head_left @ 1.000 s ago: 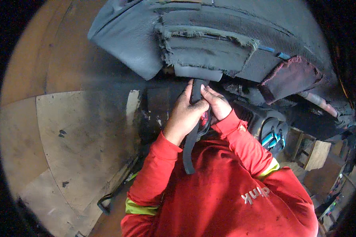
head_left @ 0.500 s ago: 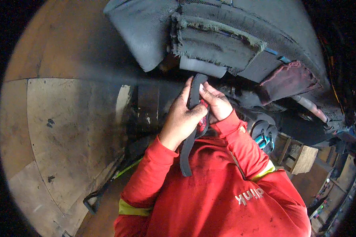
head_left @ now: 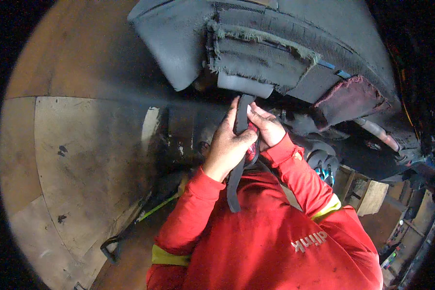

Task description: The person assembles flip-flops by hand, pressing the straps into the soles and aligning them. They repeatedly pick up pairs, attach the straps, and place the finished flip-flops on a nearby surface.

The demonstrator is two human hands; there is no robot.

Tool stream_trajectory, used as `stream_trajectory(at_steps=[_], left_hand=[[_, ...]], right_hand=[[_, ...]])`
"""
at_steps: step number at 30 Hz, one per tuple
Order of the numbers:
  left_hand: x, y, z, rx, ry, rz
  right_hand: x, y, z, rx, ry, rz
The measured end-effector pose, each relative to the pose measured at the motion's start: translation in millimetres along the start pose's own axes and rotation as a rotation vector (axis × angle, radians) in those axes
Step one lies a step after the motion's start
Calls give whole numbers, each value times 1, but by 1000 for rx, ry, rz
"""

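Observation:
A long dark strip [head_left: 233, 188] runs between my hands; its upper end reaches close below a pale roller [head_left: 245, 86], and its lower end hangs over my red sleeve and front. My left hand [head_left: 227, 147] is closed around the strip, thumb across its face. On the other side, my right hand [head_left: 269, 128] pinches the strip near its top with blackened fingers. A red and black piece [head_left: 252, 145] shows between the two hands; its kind I cannot make out. Whether the strip touches the roller cannot be seen clearly.
Above my hands is a dusty grey machine hood [head_left: 261, 53] with frayed cloth flaps and a maroon cloth [head_left: 350, 101]. Stained wooden panels [head_left: 82, 159] stand at left. Wooden shelving [head_left: 374, 198] is at right, near teal-striped dark objects [head_left: 326, 171].
Both hands and the strip have shifted slightly right and down. The strip's top end sits a little lower, and its hanging end has swung right. The grip looks unchanged.

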State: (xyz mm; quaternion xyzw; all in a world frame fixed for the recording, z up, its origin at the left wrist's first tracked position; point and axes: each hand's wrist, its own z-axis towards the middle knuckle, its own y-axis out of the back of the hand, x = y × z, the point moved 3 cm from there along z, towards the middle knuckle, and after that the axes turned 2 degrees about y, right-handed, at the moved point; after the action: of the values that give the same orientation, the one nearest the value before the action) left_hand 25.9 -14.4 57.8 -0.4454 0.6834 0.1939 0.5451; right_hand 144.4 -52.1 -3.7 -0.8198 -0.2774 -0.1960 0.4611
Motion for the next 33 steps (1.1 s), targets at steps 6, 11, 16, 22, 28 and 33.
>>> stream_trajectory(at_steps=[6, 11, 16, 22, 28, 33], left_hand=[[3, 5, -22, 32, -68, -113], [1, 10, -26, 39, -81, -103], [8, -2, 17, 102, 150, -89], [29, 4, -13, 24, 59, -367], [48, 52, -49, -60, 221, -489], [47, 68, -55, -56, 242, -467]], right_hand=[[7, -14, -16, 54, 51, -79], [-8, -8, -14, 11, 86, -54], [-4, 10, 7, -78, 51, -2], [21, 0, -11, -119, 205, -673], [-2, -40, -59, -314, 568, -1631], [-13, -57, -79, -399, 618, -1745]])
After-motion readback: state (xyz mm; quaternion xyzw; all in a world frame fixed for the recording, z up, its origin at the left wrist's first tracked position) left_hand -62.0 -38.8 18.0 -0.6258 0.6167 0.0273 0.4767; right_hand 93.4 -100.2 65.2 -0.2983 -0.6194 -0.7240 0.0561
